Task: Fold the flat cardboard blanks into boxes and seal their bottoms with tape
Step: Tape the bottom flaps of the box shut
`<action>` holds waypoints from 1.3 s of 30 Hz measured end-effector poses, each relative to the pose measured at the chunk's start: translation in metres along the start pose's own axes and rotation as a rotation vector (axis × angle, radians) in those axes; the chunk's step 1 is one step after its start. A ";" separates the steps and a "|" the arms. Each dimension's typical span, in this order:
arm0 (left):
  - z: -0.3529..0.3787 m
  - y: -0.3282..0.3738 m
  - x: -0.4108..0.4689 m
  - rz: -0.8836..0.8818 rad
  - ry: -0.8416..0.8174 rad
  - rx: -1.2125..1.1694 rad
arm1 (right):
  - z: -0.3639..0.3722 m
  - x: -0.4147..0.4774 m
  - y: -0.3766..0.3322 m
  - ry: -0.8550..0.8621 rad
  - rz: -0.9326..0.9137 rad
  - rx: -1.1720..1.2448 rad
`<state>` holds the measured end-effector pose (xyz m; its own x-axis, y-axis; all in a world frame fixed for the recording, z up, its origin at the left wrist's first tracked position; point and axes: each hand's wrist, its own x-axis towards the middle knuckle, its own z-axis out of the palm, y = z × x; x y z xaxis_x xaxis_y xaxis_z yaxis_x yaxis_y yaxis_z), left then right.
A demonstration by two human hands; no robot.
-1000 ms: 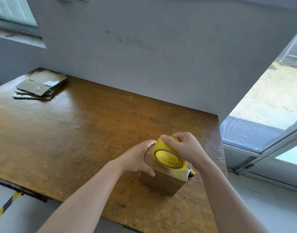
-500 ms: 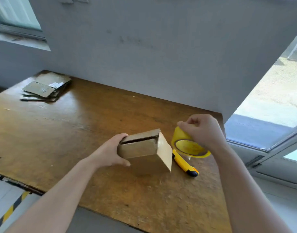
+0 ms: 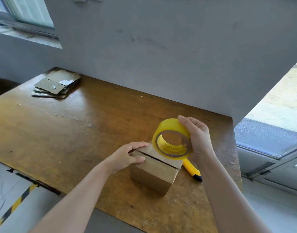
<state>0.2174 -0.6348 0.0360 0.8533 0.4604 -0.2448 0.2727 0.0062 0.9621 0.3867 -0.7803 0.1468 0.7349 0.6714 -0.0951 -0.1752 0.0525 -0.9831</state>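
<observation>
Your left hand [image 3: 127,156] steadies the folded box [image 3: 154,172], its seam untaped, while your right hand [image 3: 197,138] grips the tape roll [image 3: 171,137].

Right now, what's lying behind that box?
A yellow knife with a black tip lies just beyond the box. Its far end is hidden behind the box and the tape roll.

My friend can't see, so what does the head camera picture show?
A person's left hand grips a small cardboard box on a wooden table while the right hand holds a yellow tape roll just above it. A yellow knife lies beside the box; flat cardboard blanks are stacked at the far corner.
</observation>
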 end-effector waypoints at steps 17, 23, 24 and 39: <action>0.040 -0.003 -0.012 -0.036 0.380 -0.172 | 0.024 -0.009 0.052 0.057 -0.149 -0.216; 0.021 0.020 -0.019 -0.129 0.192 -0.257 | 0.023 -0.009 0.056 0.026 -0.180 -0.286; 0.020 0.023 -0.019 -0.143 0.201 -0.249 | 0.023 -0.010 0.056 0.033 -0.171 -0.275; 0.026 0.023 -0.003 -0.137 0.431 0.099 | 0.022 -0.010 0.053 0.004 -0.125 -0.282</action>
<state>0.2323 -0.6589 0.0558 0.5497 0.7882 -0.2768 0.4290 0.0179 0.9031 0.3554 -0.7681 0.0987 0.7421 0.6696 0.0292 0.1047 -0.0728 -0.9918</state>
